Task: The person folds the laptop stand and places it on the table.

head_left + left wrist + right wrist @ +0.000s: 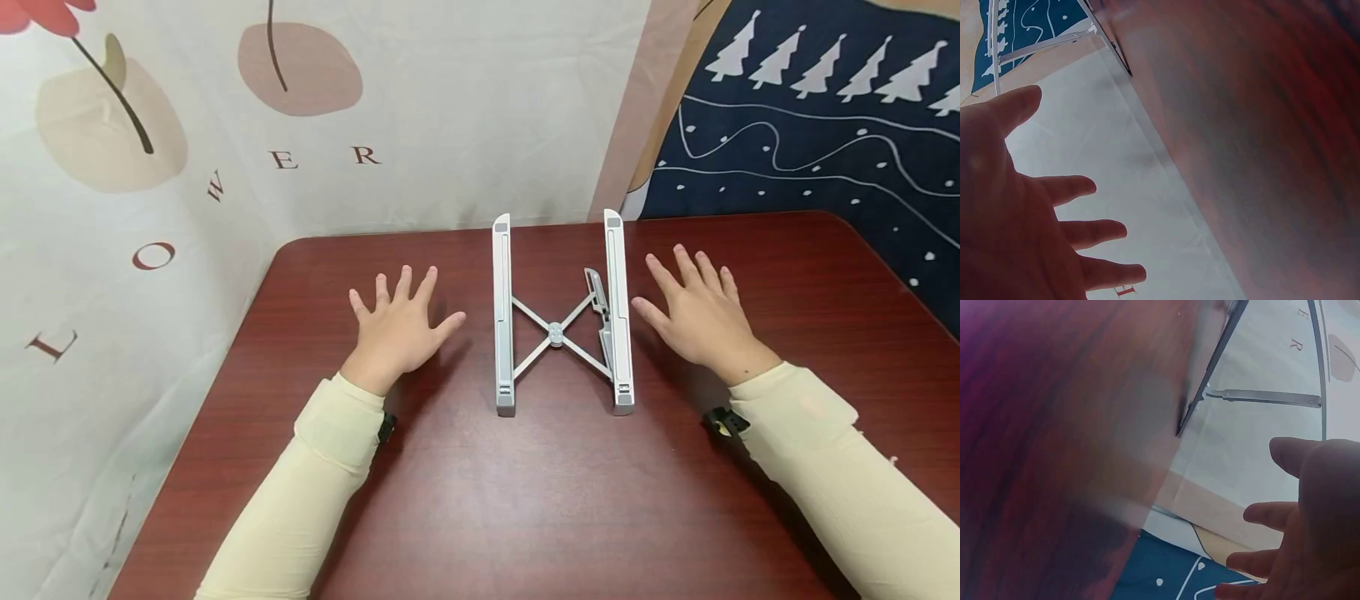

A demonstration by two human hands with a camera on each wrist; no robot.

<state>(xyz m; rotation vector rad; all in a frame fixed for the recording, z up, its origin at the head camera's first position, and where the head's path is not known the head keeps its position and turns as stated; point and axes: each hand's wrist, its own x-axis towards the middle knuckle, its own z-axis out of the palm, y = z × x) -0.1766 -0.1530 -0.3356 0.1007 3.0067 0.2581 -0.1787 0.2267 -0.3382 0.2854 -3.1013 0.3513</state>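
A silver folding laptop stand [556, 335] is on the table, its two long side rails joined by an X-shaped brace with a round pivot. Part of it also shows in the left wrist view as a grey bar [1047, 49] and in the right wrist view as another bar [1272, 397]. To its left, my left hand [397, 335] is held above the tabletop with fingers spread, holding nothing. On the other side my right hand [701, 321] is likewise spread, its thumb close to the right rail but apart from it. Both palms face down.
The dark red wood-grain table [555, 500] has rounded far corners. Behind it hangs a pale cloth [465, 108] with printed flowers and letters. A navy cloth [810, 150] with white trees covers the right side. Dark straps [726, 422] show under the cream sleeves.
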